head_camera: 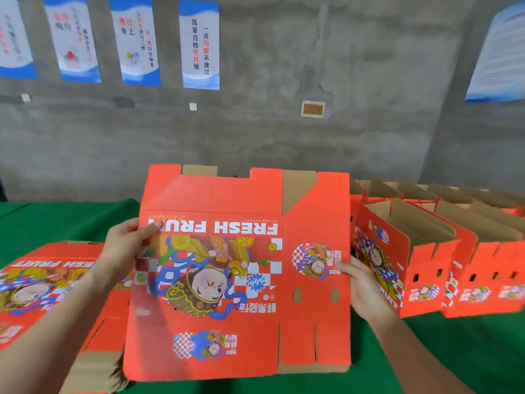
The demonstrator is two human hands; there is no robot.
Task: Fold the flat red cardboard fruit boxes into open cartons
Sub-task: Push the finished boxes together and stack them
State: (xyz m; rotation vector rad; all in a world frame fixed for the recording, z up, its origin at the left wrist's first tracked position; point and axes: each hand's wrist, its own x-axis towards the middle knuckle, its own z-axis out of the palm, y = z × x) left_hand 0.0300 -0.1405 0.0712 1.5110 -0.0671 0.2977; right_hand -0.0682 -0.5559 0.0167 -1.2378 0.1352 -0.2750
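Head view: flat red box (227, 265) stands upright between both hands, its width running hand to hand; left hand (125, 251) pinches one side edge, right hand (360, 285) seemingly grips the other.

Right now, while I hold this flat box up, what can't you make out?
Head view:
- Behind the flat box: fingers of left hand and right hand.
- Stack of flat boxes: blurred, cut by left edge; count unclear.
- Folded cartons: run off right edge; number unknown.
- Wall posters: small print blurred.
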